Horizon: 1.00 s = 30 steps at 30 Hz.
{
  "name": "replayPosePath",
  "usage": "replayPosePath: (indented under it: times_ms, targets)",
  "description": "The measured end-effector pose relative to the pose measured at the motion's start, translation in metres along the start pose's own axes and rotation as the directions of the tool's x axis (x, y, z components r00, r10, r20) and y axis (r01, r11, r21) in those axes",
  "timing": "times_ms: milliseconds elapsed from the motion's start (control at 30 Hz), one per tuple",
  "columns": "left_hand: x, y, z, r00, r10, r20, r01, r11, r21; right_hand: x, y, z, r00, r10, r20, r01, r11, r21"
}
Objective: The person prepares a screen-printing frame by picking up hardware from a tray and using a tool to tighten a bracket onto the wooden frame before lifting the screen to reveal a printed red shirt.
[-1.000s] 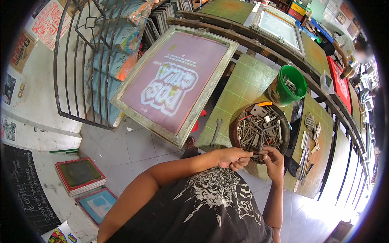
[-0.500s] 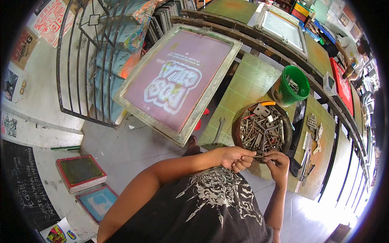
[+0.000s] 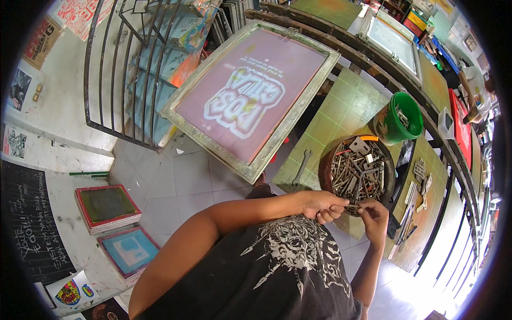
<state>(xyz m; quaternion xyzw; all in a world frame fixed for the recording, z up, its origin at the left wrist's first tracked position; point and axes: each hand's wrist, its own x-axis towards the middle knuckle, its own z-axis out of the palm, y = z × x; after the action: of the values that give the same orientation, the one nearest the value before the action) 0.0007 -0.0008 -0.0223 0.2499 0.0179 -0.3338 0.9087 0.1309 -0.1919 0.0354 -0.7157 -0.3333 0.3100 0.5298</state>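
Head view, only one here. Both hands close together at near rim of round tub, fingertips almost meeting. Left hand: fingers curled, thumb and forefinger pinching one end of a small slim piece, metal by the look. Right hand: thumb and fingertips closed on the other end. Exact kind, and any thread or nut on it, too small to tell.

Piece sits between the hands, in front of the loose bolts and plates filling the tub. Tub on green desk; open-end wrench lies left of it, green bucket just beyond.

For good handling: left pinch should stay firm as the anchor, right fingertips do the fine turning or feeling. Keep both ends in line; skewing likely makes it bind or slip. Light grip, no forcing. Staying over the tub seems wise: a drop nearer the body would probably reach the floor.
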Motion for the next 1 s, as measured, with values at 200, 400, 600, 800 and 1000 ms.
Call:
replayPosePath:
  times_ms: [200, 400, 600, 800, 1000]
  targets:
    - [-0.002, -0.001, 0.0, 1.0, -0.006, 0.009, 0.007, 0.999, -0.037, 0.002, -0.003, 0.001, 0.997, -0.064, 0.038, 0.062, 0.997, 0.056]
    - [-0.004, -0.004, 0.003, 0.999, 0.022, -0.043, -0.02, 0.999, 0.05, 0.004, -0.007, 0.009, 0.993, 0.114, -0.022, -0.112, 0.99, 0.089]
    - [-0.002, -0.004, 0.002, 0.997, 0.02, -0.081, -0.016, 0.998, 0.055, 0.0, -0.004, -0.001, 0.996, 0.08, 0.041, -0.077, 0.995, -0.062]
    - [-0.001, -0.004, 0.005, 0.996, 0.047, -0.077, -0.042, 0.997, 0.067, 0.0, -0.001, 0.0, 0.998, -0.041, 0.041, 0.04, 0.999, 0.028]
    - [0.003, -0.006, 0.01, 0.975, 0.117, -0.19, -0.07, 0.969, 0.236, 0.001, 0.0, -0.002, 0.98, 0.186, 0.074, -0.193, 0.976, 0.102]
